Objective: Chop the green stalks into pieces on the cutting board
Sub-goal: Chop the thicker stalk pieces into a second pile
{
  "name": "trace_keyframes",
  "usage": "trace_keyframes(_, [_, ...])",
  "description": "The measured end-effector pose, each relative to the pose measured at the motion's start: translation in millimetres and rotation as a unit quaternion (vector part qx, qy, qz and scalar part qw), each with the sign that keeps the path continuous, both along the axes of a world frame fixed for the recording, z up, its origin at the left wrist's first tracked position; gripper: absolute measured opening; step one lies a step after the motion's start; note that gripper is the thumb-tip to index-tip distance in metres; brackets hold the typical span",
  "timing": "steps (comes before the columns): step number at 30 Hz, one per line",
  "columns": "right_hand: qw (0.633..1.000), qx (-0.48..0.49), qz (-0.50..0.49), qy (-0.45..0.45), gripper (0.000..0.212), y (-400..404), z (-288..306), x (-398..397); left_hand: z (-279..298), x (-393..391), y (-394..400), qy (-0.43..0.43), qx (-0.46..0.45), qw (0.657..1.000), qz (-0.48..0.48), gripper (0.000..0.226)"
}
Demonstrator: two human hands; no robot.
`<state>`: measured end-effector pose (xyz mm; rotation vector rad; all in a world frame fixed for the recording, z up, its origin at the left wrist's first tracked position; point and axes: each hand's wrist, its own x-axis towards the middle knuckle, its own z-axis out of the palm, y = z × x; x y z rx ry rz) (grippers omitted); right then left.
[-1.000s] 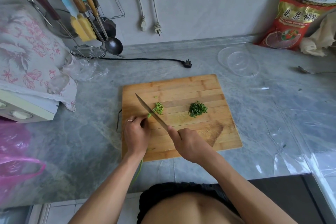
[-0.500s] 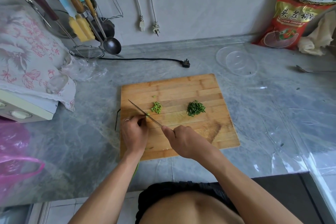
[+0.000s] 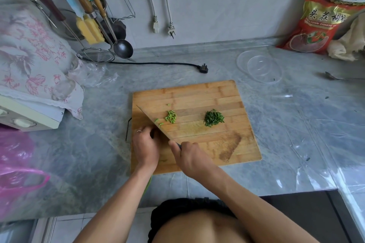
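Stalks (image 3: pixel 148 182) ran from under my left hand (image 3: pixel 145 147), which pinned them curled-fingered on the cutting board (image 3: pixel 197 94). My right hand (image 3: pixel 190 159) gripped the knife (image 3: pixel 153 121). Best, I judged, to keep knuckles ahead of fingertips and cuts short, matching the pieces (image 3: pixel 171 117).

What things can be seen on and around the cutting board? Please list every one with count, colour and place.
cutting board: 1, wood, centre of counter
knife: 1, on board's left
light green pieces: small pile, beside blade
dark green pieces: 1 pile, board middle
clear bowl: 1, behind board, right
red bag: 1, against wall, right
black plug: 1, behind board
ladle: 1, metal, hanging left
strainer: 1, wire, left
floral cloth: 1, pink-white, far left
left hand: holds stalks
right hand: grips knife
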<state>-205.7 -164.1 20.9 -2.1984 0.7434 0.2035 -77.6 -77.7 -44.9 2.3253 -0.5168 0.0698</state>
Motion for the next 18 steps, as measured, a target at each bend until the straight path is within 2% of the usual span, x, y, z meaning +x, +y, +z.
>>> trace_keyframes(2, [0.999, 0.002, 0.031, 0.018, 0.081, 1.5, 3.4, 3.4, 1.1, -2.7, 0.2, 0.008, -0.018, 1.0, 0.013, 0.01])
trace_keyframes(3, [0.999, 0.019, 0.03, 0.034, 0.082, -1.1, 5.5, 5.3, 2.1, -3.0, 0.5, 0.006, -0.024, 1.0, 0.014, 0.008])
trace_keyframes(7, [0.998, 0.033, 0.007, 0.047, 0.061, -13.0, 7.9, 1.2, 2.9, -3.4, -0.2, -0.032, -0.001, 0.999, -0.015, 0.008])
trace_keyframes(12, [0.998, 0.047, -0.009, 0.046, 0.058, -16.6, 6.3, -0.9, 1.9, 4.5, 4.9, -0.039, 0.062, 0.996, -0.052, 0.01])
trace_keyframes(18, [0.997, 0.07, -0.017, 0.002, 0.059, -21.1, 5.7, -15.5, 2.0, 3.5, 8.6, -0.006, 0.052, 0.997, -0.049, 0.016])
